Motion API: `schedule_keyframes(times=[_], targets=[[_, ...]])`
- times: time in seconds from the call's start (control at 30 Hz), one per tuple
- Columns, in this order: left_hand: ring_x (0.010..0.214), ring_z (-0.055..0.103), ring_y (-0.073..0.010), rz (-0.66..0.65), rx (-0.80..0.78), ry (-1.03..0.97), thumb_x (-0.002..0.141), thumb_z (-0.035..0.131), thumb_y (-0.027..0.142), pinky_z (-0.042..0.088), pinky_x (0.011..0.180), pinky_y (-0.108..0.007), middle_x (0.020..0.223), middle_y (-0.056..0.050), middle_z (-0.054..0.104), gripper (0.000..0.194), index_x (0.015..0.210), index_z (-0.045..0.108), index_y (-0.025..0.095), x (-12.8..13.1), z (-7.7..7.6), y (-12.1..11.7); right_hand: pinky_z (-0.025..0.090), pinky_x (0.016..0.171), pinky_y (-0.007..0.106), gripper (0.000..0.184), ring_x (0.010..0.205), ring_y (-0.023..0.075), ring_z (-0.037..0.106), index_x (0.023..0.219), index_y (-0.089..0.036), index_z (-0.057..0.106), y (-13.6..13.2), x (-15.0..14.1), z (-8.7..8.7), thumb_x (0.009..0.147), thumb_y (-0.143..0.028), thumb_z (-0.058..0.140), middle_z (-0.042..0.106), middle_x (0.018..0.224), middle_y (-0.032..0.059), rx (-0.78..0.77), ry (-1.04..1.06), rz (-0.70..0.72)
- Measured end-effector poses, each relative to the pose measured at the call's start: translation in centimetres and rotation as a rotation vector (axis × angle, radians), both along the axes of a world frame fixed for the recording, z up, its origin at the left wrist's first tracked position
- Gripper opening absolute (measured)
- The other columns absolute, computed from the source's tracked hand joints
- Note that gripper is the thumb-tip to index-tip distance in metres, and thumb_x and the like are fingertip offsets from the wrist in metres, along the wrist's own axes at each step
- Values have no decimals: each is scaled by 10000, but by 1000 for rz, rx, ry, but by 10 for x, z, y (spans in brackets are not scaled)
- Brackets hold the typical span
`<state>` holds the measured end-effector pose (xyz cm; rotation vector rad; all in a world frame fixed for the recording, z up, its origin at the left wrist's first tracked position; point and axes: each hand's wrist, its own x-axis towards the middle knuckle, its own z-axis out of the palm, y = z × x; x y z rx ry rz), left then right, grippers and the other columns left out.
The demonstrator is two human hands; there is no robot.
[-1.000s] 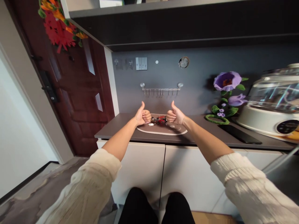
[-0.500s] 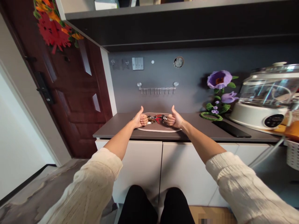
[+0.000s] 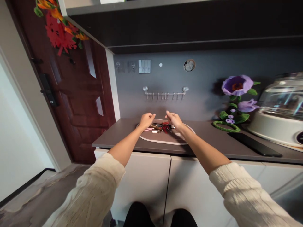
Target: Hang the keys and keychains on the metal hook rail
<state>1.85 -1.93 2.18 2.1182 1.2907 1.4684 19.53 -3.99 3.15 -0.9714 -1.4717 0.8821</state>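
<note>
Both my arms stretch out over a dark counter (image 3: pixel 123 132). My left hand (image 3: pixel 146 119) hovers palm down at the left of an oval mat (image 3: pixel 165 140), its fingers loosely curled with nothing in them. My right hand (image 3: pixel 174 119) hangs at the mat's right side, fingers bent and apart, also holding nothing. Between the two hands, on the mat, lies a small heap of keys and trinkets (image 3: pixel 161 127) with red and dark parts. Neither hand clearly touches the heap.
A hook rail (image 3: pixel 165 92) is fixed to the grey wall behind the mat. Purple fabric flowers (image 3: pixel 236 94), a black phone (image 3: pixel 254 144) and a white cooker with a clear lid (image 3: pixel 279 116) stand to the right. A dark red door (image 3: pixel 78 94) is at the left.
Both hands were fists with thumbs up beside the heap. The thumbs have come down and the fingers have loosened over the mat. The view has shifted slightly.
</note>
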Motion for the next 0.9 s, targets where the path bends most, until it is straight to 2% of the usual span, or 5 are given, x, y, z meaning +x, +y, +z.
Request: schedule_keyframes(times=[0.13, 0.37, 0.57, 0.7, 0.9], targets=[[567, 364, -104, 71, 79, 188, 819, 392, 386, 258, 563, -230, 566, 20, 454, 327, 590, 480, 169, 4, -13, 8, 313, 451, 209, 400, 416, 75, 324, 717, -183, 521, 17, -7, -15, 745, -574, 443, 363, 443, -68, 116, -152, -143], [819, 483, -165, -121, 197, 481, 826, 417, 321, 354, 766, -282, 825, -46, 589, 236, 778, 605, 187, 0, -25, 13, 388, 648, 245, 221, 637, 130, 517, 827, -190, 547, 28, -1, -30, 800, -371, 424, 565, 639, -7, 237, -503, -249], [916, 478, -177, -227, 159, 666, 832, 418, 356, 338, 847, -298, 947, -39, 603, 261, 879, 639, 225, -3, -25, 12, 382, 737, 263, 166, 743, 152, 546, 819, -181, 586, 29, 1, -29, 805, -237, 431, 628, 793, 52, 258, -755, -261], [965, 459, -178, -273, 138, 738, 825, 435, 382, 311, 880, -302, 1013, -20, 588, 257, 931, 635, 260, -5, -26, 12, 384, 748, 261, 163, 751, 153, 548, 839, -180, 598, 31, 2, -31, 797, -200, 441, 636, 795, 56, 251, -789, -282], [990, 435, -183, -244, 134, 736, 818, 461, 368, 308, 857, -299, 987, -18, 578, 216, 924, 602, 245, -4, -26, 10, 383, 760, 256, 174, 762, 153, 553, 839, -176, 613, 31, 1, -31, 793, -194, 446, 642, 802, 57, 251, -808, -292]])
